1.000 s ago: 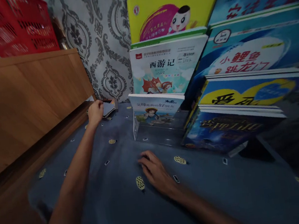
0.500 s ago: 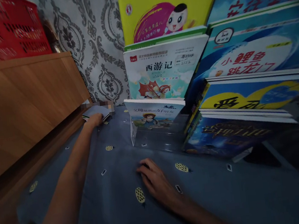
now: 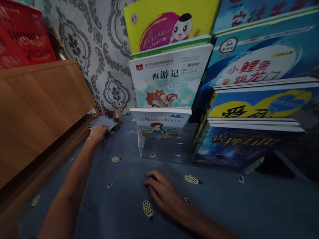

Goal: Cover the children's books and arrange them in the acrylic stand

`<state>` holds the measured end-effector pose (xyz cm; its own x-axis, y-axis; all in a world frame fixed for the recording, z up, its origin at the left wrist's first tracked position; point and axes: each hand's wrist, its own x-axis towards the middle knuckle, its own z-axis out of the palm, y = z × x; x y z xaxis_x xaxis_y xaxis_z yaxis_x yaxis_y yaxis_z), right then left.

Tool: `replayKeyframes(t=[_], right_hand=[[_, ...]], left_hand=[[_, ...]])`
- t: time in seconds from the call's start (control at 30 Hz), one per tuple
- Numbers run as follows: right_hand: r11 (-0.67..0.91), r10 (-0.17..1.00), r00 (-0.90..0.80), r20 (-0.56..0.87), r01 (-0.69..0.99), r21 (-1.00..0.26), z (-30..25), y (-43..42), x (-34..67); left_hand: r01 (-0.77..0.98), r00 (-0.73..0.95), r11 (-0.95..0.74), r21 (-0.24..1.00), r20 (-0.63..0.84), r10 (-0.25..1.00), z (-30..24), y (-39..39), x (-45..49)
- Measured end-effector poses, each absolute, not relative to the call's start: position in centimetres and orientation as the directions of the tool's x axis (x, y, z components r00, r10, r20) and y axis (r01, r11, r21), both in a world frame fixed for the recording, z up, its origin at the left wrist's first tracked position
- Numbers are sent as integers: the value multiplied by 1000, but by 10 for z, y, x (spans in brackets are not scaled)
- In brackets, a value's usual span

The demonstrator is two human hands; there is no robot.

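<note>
At the far end of the cloth, my left hand (image 3: 98, 133) is closed at the near edge of a small stack of thin books (image 3: 101, 122). Its fingertips are hard to see, and part of the stack is blurred out. My right hand (image 3: 163, 192) rests on the dark blue cloth (image 3: 102, 219) with loosely bent fingers slightly apart and nothing in them. Ahead of it stands a clear book stand (image 3: 166, 149). This holds a thin white-edged book (image 3: 160, 125) in front, with a white and turquoise book (image 3: 169, 79) and a yellow book (image 3: 200, 6) behind.
On the right, more upright books, including a dark blue one (image 3: 235, 145) and a blue-yellow one (image 3: 250, 104), fill tiers. A wooden cabinet (image 3: 31, 119) bears a red basket (image 3: 30, 38) on the left. Patterned wallpaper (image 3: 109, 63) is behind.
My left hand has shifted slightly left and nearer along the edge of the book stack. My right hand stays in place on the cloth. The view has turned slightly.
</note>
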<state>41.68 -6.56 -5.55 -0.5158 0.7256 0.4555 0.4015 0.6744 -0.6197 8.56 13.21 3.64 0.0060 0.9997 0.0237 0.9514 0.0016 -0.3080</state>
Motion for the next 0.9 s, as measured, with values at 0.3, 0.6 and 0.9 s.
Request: replayKeyframes(t=[0.3, 0.6, 0.9], right_hand=[[676, 723, -517, 458, 391, -625, -59, -65, 414], [678, 722, -521, 455, 406, -612, -58, -65, 415], [682, 718, -526, 456, 396, -615, -59, -64, 414]], left_hand=[[930, -108, 168, -327, 193, 975, -4, 67, 92], [953, -143, 160, -257, 84, 986, -7, 43, 98], [988, 22, -50, -148, -185, 983, -2, -41, 77]])
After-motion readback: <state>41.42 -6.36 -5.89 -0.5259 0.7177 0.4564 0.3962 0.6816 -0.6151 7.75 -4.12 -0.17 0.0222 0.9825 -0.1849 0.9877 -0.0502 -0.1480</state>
